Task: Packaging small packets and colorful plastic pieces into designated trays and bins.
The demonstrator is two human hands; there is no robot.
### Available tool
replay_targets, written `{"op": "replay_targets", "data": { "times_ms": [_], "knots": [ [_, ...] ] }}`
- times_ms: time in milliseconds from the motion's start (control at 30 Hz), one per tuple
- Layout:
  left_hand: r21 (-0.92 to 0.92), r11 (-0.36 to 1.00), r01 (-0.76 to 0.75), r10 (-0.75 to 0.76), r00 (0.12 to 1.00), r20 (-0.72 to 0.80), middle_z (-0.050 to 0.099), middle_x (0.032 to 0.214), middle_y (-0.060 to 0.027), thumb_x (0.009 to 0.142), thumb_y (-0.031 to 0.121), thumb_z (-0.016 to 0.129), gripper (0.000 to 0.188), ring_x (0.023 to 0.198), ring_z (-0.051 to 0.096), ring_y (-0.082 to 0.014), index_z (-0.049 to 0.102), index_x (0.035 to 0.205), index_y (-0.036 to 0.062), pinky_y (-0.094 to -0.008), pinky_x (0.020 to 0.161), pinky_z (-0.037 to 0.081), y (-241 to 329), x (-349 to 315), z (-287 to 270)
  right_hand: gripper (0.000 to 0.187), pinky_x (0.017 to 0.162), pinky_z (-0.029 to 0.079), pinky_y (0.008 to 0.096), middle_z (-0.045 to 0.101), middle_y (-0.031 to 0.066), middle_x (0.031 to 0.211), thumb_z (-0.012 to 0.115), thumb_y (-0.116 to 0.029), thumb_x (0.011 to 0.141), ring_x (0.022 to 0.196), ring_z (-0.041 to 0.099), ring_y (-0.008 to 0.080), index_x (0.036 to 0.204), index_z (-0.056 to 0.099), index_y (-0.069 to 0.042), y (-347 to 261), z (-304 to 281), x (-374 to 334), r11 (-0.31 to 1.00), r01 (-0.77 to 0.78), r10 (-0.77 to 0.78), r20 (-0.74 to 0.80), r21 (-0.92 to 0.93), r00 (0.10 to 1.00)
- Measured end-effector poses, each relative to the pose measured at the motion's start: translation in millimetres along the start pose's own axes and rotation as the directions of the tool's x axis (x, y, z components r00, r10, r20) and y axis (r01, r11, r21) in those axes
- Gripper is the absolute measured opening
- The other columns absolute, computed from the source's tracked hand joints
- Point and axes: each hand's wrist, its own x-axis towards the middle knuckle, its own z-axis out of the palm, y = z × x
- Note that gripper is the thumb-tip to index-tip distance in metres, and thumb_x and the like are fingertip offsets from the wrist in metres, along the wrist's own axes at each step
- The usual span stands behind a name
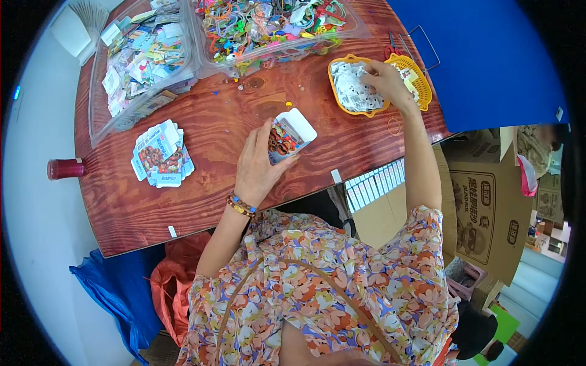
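Note:
My left hand (256,160) is closed around a small printed cardboard box (284,139), tilted above the table, with its white end flap standing open toward the far right. At the far right, my right hand (389,82) is over a yellow plastic basket (353,111). Its bent fingers press on the white, dark-spotted packets (354,85) in it; the fingertips are partly hidden. Off to the left of my left hand lies a loose pile of flat printed boxes (162,154), similar in colour to the held one.
Two clear plastic bins stand at the back, one with paper cards (143,64), one with colourful trinkets (268,30). A second yellow basket (425,91), red scissors (389,47) and a rubber band (394,126) are at right. A red jar (66,169) sits at the left edge. White boxes (375,185) fill a carton below the table.

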Motion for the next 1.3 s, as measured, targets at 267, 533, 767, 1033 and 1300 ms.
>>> {"op": "replay_targets", "data": {
  "times_ms": [267, 533, 767, 1033, 1300],
  "knots": [
    [-0.013, 1.000, 0.024, -0.023, 1.000, 0.020, 0.057, 0.121, -0.0208, 0.070, 0.024, 0.087, 0.086, 0.110, 0.060, -0.0374, 0.044, 0.141, 0.0007, -0.0439, 0.091, 0.052, 0, 0, -1, 0.006, 0.054, 0.043, 0.0242, 0.063, 0.0011, 0.073, 0.069, -0.004, 0.085, 0.057, 0.054, 0.0060, 0.090, 0.067, 0.000, 17, -10, -3, 0.950, 0.014, -0.017, 0.007, 0.313, 1.000],
    [-0.011, 1.000, 0.009, -0.008, 1.000, 0.023, 0.058, 0.119, -0.0202, 0.071, 0.025, 0.087, 0.085, 0.108, 0.060, -0.0369, 0.044, 0.141, 0.0017, -0.0440, 0.089, 0.053, -2, -3, -1, 0.009, 0.055, 0.042, 0.0242, 0.059, -0.0006, 0.070, 0.068, -0.010, 0.089, 0.059, 0.053, 0.0061, 0.088, 0.068, -0.001, 5, -20, -16, 0.966, 0.041, -0.014, -0.104, 0.255, 0.994],
    [-0.028, 0.999, 0.021, -0.021, 1.000, 0.018, 0.058, 0.117, -0.0196, 0.071, 0.025, 0.087, 0.086, 0.108, 0.060, -0.0366, 0.044, 0.141, 0.0032, -0.0442, 0.088, 0.053, -4, -3, -1, 0.013, 0.060, 0.045, 0.0270, 0.061, 0.0025, 0.073, 0.067, -0.012, 0.087, 0.066, 0.059, 0.0098, 0.091, 0.068, 0.000, 9, -26, -28, 0.996, -0.094, 0.094, 0.113, -0.004, 0.989],
    [-0.048, 0.999, 0.020, -0.019, 1.000, 0.021, 0.057, 0.119, -0.0198, 0.070, 0.024, 0.087, 0.086, 0.108, 0.060, -0.0369, 0.044, 0.142, 0.0046, -0.0447, 0.089, 0.053, -4, -5, -2, 0.018, 0.058, 0.043, 0.0297, 0.060, 0.0056, 0.074, 0.067, -0.012, 0.084, 0.066, 0.057, 0.0118, 0.098, 0.067, -0.001, 12, -25, -24, 0.996, -0.001, 0.007, 0.071, -0.089, 0.997],
    [-0.036, 0.999, 0.014, -0.013, 1.000, 0.022, 0.058, 0.117, -0.0190, 0.070, 0.025, 0.088, 0.086, 0.107, 0.061, -0.0363, 0.045, 0.141, 0.0042, -0.0439, 0.088, 0.053, -4, -5, -3, 0.017, 0.055, 0.044, 0.0292, 0.064, 0.0063, 0.076, 0.068, -0.012, 0.085, 0.062, 0.058, 0.0123, 0.098, 0.069, 0.000, 11, -14, -12, 0.999, -0.035, 0.035, -0.023, 0.004, 0.999]
  ]
}}
